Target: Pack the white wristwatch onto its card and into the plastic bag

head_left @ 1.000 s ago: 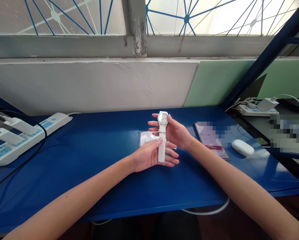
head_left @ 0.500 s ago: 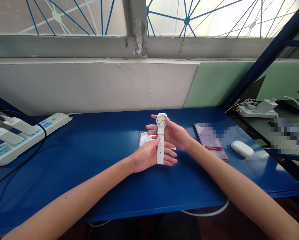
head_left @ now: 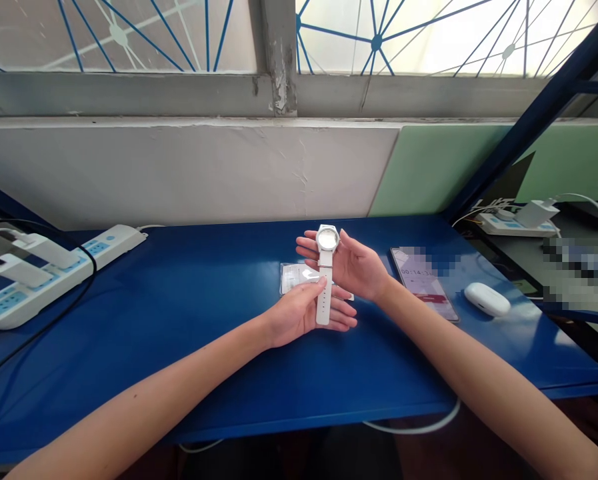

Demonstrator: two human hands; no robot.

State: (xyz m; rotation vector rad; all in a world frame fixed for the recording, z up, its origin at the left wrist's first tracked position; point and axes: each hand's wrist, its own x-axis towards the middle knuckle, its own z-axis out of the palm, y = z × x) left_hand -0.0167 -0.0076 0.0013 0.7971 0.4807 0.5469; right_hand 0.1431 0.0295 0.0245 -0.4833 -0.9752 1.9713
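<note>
A white wristwatch (head_left: 327, 239) lies lengthwise across both hands, its round face at the far end and its strap pointing toward me. My left hand (head_left: 299, 310) holds the strap, thumb on top and fingers spread beneath it. Palm up, my right hand (head_left: 359, 267) is behind the watch face, with its fingers extended to the left under the watch and its thumb raised off the face. Partly hidden behind the hands, a clear packet (head_left: 291, 275) with a white label rests on the blue desk (head_left: 203, 287).
At the left stands a white power strip (head_left: 106, 248) with plugged-in adapters and a black cable. Right of my hands are a phone (head_left: 421, 277) and a white earbud case (head_left: 487, 299). Another power strip (head_left: 516, 225) sits farther right.
My right thumb has lifted away from the watch face, and the right fingers lie flatter behind it. The face now shows a bright glare. The view has shifted slightly.
</note>
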